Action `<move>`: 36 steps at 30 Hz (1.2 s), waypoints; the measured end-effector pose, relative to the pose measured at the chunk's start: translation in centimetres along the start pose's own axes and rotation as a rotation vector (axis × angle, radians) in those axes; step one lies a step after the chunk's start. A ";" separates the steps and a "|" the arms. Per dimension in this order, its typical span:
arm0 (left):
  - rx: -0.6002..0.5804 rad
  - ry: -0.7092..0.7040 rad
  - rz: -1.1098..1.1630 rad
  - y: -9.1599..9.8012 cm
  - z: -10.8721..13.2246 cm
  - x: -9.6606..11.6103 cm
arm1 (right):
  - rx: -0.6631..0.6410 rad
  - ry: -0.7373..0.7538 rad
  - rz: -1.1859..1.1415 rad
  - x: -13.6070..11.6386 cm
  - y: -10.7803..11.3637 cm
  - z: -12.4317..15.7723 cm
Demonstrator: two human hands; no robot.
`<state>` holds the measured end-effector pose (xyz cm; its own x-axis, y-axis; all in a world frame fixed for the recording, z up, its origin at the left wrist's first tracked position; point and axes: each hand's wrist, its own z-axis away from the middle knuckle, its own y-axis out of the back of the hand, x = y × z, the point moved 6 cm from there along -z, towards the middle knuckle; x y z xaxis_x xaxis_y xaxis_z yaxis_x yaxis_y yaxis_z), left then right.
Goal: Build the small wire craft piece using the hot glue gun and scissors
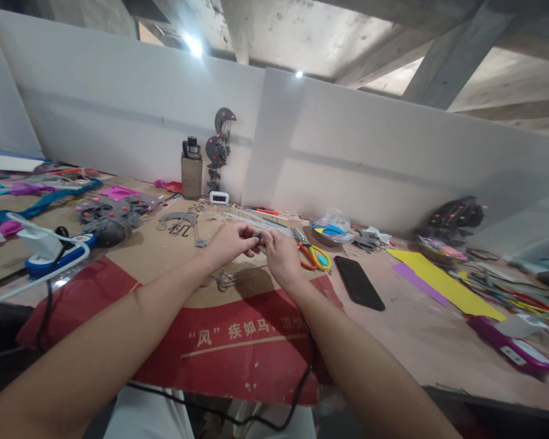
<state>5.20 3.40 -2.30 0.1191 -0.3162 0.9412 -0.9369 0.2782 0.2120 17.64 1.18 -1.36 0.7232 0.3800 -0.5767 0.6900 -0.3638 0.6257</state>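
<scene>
My left hand (232, 241) and my right hand (280, 255) meet above the cardboard sheet (238, 341) on the table. Both pinch a small dark piece (257, 235) between their fingertips; it is too small to name. A grey cut-out piece (223, 280) lies on the cardboard just below my left wrist. Scissors with orange and yellow handles (312, 255) lie right of my right hand. A black phone (359, 282) lies flat further right.
A brown bottle (191, 169) and a grey felt figure (219, 146) stand against the white wall. Grey felt pieces with pink dots (112, 213) lie at left, near a white and blue device (50, 251) with a cable. Yellow and purple sheets (439, 280) lie at right.
</scene>
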 end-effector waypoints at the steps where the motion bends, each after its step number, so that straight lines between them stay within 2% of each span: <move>1: -0.004 -0.001 -0.002 0.0 0.0 0.0 | 0.001 -0.004 0.006 0.0 0.0 0.0; 13: -0.018 -0.025 -0.024 -0.3 0.4 0.6 | -0.007 -0.001 0.073 -0.3 0.2 0.0; 27: -0.030 -0.093 -0.162 -0.5 0.6 0.9 | -0.021 0.007 0.138 -0.5 0.2 0.0; 36: -0.005 -0.005 -0.064 -0.3 0.6 0.7 | -0.023 0.090 0.133 -1.2 0.1 0.2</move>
<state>5.36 2.58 -1.85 0.1766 -0.3383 0.9243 -0.9258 0.2617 0.2727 16.82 0.47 -0.70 0.8017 0.4051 -0.4394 0.5872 -0.3968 0.7055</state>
